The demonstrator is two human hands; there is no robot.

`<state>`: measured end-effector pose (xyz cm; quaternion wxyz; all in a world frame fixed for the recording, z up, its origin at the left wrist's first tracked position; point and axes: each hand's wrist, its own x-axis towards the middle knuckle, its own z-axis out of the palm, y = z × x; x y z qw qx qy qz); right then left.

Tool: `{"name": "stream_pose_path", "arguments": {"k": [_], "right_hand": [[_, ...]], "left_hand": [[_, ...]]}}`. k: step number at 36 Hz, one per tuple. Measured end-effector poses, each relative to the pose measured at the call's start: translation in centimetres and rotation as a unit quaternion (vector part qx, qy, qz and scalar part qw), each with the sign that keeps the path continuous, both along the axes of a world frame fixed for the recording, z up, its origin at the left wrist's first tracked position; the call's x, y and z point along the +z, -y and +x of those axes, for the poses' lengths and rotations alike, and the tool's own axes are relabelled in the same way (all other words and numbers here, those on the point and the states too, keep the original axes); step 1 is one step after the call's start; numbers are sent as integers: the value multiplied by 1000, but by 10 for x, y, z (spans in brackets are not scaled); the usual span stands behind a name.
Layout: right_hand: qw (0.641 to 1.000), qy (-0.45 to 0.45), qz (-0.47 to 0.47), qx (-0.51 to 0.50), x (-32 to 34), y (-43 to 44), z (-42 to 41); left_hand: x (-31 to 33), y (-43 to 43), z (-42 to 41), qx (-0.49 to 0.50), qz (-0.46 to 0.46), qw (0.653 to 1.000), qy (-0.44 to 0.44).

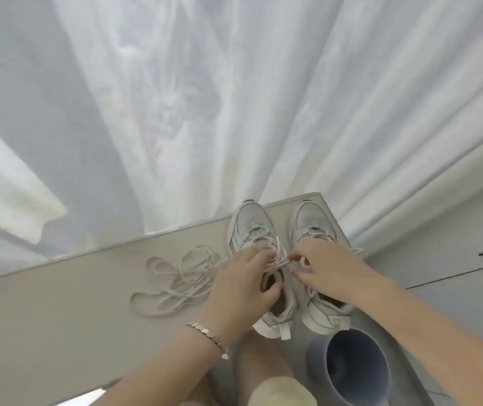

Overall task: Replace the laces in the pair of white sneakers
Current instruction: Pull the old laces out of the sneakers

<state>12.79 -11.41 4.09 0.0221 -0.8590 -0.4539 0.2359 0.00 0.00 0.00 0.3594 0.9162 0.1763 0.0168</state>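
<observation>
On the pale ledge, the white sneakers stand side by side, heels overhanging, with spare laces heaped just left. A hard tug could drag a shoe off. The left hand grips the left sneaker, thumb inside its collar. The right hand pinches its lace, seemingly at an upper eyelet.

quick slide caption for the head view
Left hand holds a white sneaker while right hand pinches its lace; loose laces lie beside it on the table.

Head view, steeply down, close over table.
</observation>
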Motion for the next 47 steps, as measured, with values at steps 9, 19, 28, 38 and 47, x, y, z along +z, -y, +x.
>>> {"name": "stream_pose_path", "arguments": {"k": [9, 19, 28, 38, 47], "right_hand": [[991, 90, 100, 12, -23, 8, -11], [967, -21, 242, -74, -8, 15, -38], [613, -490, 567, -251, 46, 37, -35], [612, -161, 694, -343, 43, 35, 1], [964, 148, 219, 15, -8, 13, -26]], "left_hand": [[-21, 8, -2, 43, 15, 995, 85], [-21, 17, -2, 75, 34, 994, 71], [-32, 24, -10, 112, 37, 982, 146], [-30, 24, -12, 122, 45, 981, 145], [-32, 21, -10, 116, 33, 982, 145]]}}
